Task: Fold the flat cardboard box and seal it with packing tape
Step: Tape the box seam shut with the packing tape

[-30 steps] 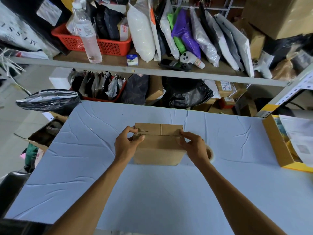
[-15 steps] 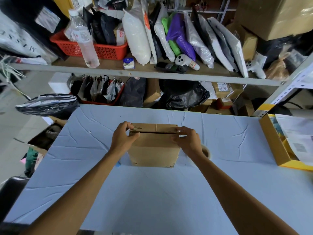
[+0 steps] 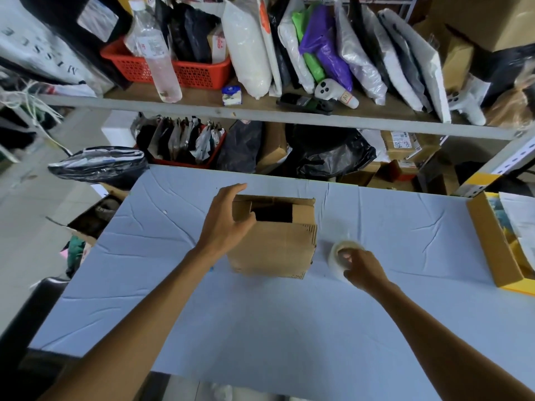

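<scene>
Cardboard box [image 3: 272,250]: the head view is showing it standing folded into shape near the middle of the blue tabletop [image 3: 260,328], plain brown, with a corrugated edge showing at its right side. The top flaps are lying only partly closed, a dark gap showing between them. No tape is showing, so sealing is judged left to do. The left hand [image 3: 224,224] is resting open against the upper left corner, fingers spread. The right hand [image 3: 362,269] is curling round the clear packing tape roll [image 3: 337,253] just right of the box.
</scene>
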### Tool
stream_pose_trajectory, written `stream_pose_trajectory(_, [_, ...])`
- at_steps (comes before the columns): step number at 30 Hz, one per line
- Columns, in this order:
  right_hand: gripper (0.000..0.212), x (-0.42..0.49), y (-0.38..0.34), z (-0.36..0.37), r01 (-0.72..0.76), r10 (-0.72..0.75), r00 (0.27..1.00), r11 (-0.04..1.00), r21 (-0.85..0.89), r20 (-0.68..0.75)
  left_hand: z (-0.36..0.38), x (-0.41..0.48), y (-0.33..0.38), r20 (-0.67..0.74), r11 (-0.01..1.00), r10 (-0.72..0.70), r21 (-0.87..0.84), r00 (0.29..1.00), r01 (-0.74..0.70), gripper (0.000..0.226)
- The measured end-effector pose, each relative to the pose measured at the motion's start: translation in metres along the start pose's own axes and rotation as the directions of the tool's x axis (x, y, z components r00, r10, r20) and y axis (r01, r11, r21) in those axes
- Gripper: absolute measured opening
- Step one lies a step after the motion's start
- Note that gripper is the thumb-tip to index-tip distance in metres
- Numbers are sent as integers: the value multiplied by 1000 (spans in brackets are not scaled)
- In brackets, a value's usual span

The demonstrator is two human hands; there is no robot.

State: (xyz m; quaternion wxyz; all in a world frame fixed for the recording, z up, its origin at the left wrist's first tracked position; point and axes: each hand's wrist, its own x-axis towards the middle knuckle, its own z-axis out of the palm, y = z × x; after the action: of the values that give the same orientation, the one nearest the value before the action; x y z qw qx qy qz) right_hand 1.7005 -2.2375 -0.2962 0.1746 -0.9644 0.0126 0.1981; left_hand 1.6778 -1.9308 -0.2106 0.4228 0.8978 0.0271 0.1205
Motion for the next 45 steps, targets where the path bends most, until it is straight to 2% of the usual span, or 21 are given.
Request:
stream_pose_trajectory(2, [54,0,10,16,44,-36,998,989,-140,60,4,-5,3,-35,999,42,8,999,-42,52])
stream_pose_trajectory(5, [46,-1,14,28,71,-66,997,953,-293,28,6,-10,6,-69,996,90,26,994,-88,48])
stream_pose_trajectory(9, [55,-1,15,27,109,-138,988,947,-301,-76,6,-12,10,-105,993,115,42,988,-111,42])
stream_pose_trajectory(11, [47,-3,13,20,121,-158,982,947,-299,-103,6,-10,14,-112,990,140,50,984,-135,40])
stream_pose_trajectory(13, [29,-9,4,5,138,-195,964,948,-286,-182,4,-6,22,-109,985,171,39,979,-167,38])
stream_pose_trajectory(15, [19,-17,-7,-18,177,-243,918,958,-224,-314,5,-1,34,-90,980,196,-2,977,-197,36])
stream_pose_trajectory(17, [26,-31,-20,-46,255,-283,830,959,-124,-480,4,6,50,-62,967,211,-131,976,-218,30])
stream_pose_trajectory(20, [40,-65,-45,-87,409,-343,683,911,-52,-644,-2,22,71,102,917,151,-386,983,-100,33])
stream_pose_trajectory(22, [41,-82,-62,-102,521,-474,606,843,-132,-639,-6,34,76,245,883,150,-469,958,-19,39])
stream_pose_trajectory(24, [33,-92,-76,-111,615,-566,564,774,-152,-601,-11,41,79,334,864,169,-504,927,25,44])
stream_pose_trajectory(26, [27,-98,-90,-116,685,-618,543,718,-125,-569,-18,43,80,368,838,184,-544,911,51,47])
stream_pose_trajectory(28, [30,-103,-103,-118,731,-640,526,677,-87,-560,-28,41,77,363,812,229,-583,903,28,40])
stream_pose_trajectory(31, [36,-109,-116,-117,759,-626,532,651,-7,-571,-41,38,71,339,780,266,-626,902,6,28])
stream_pose_trajectory(36, [29,-110,-126,-118,760,-614,557,649,45,-559,-53,38,67,264,735,189,-677,946,42,8])
stream_pose_trajectory(40, [24,-116,-134,-122,749,-634,601,659,66,-487,-53,36,68,204,755,160,-656,966,14,10])
stream_pose_trajectory(43, [34,-120,-144,-122,718,-648,643,695,28,-409,-48,33,69,166,795,106,-606,980,16,20])
stream_pose_trajectory(45, [33,-119,-149,-123,694,-618,675,717,61,-403,-48,34,69,146,833,57,-552,988,33,25])
